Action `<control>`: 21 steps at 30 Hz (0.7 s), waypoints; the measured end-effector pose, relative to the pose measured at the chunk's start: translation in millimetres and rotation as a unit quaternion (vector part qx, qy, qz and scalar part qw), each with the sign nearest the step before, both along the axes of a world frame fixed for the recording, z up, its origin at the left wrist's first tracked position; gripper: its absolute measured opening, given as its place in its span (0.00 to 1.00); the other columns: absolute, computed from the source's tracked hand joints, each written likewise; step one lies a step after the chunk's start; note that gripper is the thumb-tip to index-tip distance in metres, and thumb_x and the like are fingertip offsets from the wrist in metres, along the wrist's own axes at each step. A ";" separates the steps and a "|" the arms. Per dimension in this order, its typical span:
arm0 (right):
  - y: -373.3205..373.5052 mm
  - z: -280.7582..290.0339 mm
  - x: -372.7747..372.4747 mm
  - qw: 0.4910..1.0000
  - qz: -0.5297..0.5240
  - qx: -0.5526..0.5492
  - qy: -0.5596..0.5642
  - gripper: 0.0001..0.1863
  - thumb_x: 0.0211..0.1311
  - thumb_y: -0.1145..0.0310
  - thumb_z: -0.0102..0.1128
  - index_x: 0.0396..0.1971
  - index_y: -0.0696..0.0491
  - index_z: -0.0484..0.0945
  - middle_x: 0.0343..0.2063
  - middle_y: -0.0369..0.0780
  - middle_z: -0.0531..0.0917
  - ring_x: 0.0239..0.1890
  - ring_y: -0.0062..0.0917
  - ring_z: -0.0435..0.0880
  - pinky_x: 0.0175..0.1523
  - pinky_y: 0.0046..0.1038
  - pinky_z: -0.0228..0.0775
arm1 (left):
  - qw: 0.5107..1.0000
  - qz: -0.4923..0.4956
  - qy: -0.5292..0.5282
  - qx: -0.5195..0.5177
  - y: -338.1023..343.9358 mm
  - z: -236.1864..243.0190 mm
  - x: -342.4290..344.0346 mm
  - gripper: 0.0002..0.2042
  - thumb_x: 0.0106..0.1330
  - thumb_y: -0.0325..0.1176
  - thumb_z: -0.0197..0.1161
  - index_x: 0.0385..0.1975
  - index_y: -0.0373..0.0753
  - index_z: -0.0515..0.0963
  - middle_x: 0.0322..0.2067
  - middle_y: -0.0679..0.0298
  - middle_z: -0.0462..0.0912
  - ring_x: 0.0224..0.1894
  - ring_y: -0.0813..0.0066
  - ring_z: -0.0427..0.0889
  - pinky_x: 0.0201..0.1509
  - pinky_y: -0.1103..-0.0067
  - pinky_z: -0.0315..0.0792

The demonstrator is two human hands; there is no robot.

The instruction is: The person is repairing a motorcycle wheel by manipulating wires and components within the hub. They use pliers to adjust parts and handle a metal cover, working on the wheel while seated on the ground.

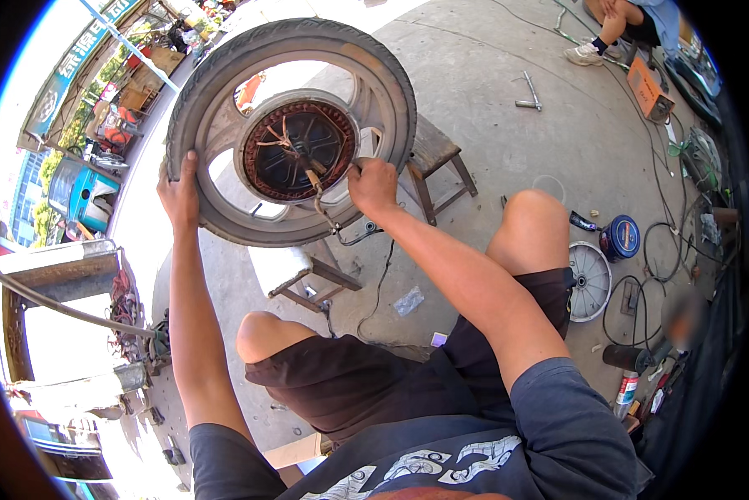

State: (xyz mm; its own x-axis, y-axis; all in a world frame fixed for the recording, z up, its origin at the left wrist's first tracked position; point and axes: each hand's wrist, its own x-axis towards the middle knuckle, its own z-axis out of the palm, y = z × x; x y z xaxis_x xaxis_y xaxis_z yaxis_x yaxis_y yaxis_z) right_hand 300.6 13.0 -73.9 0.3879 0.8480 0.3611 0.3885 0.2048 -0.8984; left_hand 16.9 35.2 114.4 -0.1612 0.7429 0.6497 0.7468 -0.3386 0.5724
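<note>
Both my hands hold up a spoked wheel [216, 108] with a black tyre, its open hub facing me. My left hand [179, 192] grips the left edge, thumb on the near side and fingers mostly behind. Closed on the spoke area right of the hub is my right hand [374, 185]. Inside the hub sits a motor core [262, 167] ringed by copper windings. Bare-ended wires [274, 137] stick out around its axle, and a cable [318, 196] hangs below it. Two wooden stools, one to the right [433, 154] and one under the wheel [295, 271], stand close by.
To my right lie a round metal cover [589, 279], a blue-lidded tub [620, 237], tangled black cables [666, 250] and a spray can [627, 392]. A T-handled wrench [528, 102] and an orange box [649, 92] are farther off. Another person [612, 25] sits at the far right.
</note>
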 end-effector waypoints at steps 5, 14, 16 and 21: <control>-1.2 1.8 0.8 1.000 -0.008 0.000 -0.008 0.11 0.58 0.69 0.62 0.23 0.61 0.83 0.25 0.56 0.83 0.33 0.54 0.84 0.42 0.49 0.75 | 1.000 0.005 0.003 -0.006 -3.9 2.0 6.1 0.37 0.66 0.60 0.67 0.55 0.25 0.79 0.48 0.49 0.85 0.51 0.61 0.80 0.63 0.69 0.69; 1.5 -2.1 2.9 1.000 0.016 0.016 0.000 0.10 0.59 0.69 0.62 0.23 0.61 0.83 0.25 0.56 0.83 0.34 0.55 0.84 0.42 0.50 0.74 | 1.000 0.001 -0.002 0.006 1.2 -0.7 -0.9 0.37 0.61 0.61 0.71 0.53 0.28 0.79 0.44 0.51 0.86 0.48 0.63 0.81 0.59 0.70 0.71; 2.2 -3.3 2.7 1.000 0.013 0.012 -0.008 0.10 0.59 0.69 0.62 0.24 0.61 0.83 0.25 0.57 0.83 0.34 0.55 0.84 0.41 0.51 0.74 | 1.000 -0.004 0.006 0.006 0.0 -0.5 1.3 0.37 0.64 0.61 0.68 0.54 0.26 0.80 0.46 0.51 0.85 0.50 0.63 0.80 0.61 0.70 0.70; 4.9 -8.0 4.3 0.999 0.032 0.029 -0.006 0.10 0.58 0.69 0.62 0.23 0.62 0.83 0.25 0.58 0.82 0.34 0.56 0.84 0.42 0.51 0.73 | 1.000 0.003 0.013 0.002 -2.2 1.6 4.8 0.36 0.65 0.60 0.68 0.54 0.26 0.80 0.46 0.51 0.85 0.49 0.63 0.80 0.60 0.70 0.70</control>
State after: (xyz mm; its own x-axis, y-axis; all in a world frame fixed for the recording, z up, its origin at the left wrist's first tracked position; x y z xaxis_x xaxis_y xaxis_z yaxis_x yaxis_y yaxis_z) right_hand 305.0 17.9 -81.8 0.3282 0.8484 0.4153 0.3837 0.2820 -0.8793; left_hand 21.8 33.0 115.9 -0.1493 0.7390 0.6569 0.7630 -0.3364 0.5519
